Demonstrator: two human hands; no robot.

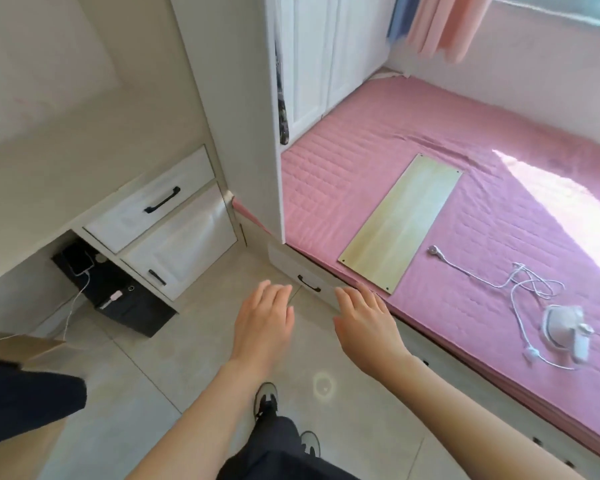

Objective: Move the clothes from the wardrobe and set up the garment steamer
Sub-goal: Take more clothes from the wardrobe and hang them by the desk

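Left hand (264,320), right hand (364,323): fingers straight, holding nothing; wardrobe (312,64) shows only a dark sliver of clothes (283,109).

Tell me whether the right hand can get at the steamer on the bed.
Probably yes: the right hand is open and empty, the steamer lies uncovered on the bed, nothing between them.

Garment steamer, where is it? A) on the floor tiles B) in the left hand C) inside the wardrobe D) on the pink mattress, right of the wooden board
D: the garment steamer lies on the pink mattress, right of the wooden board, white cord loose beside it.
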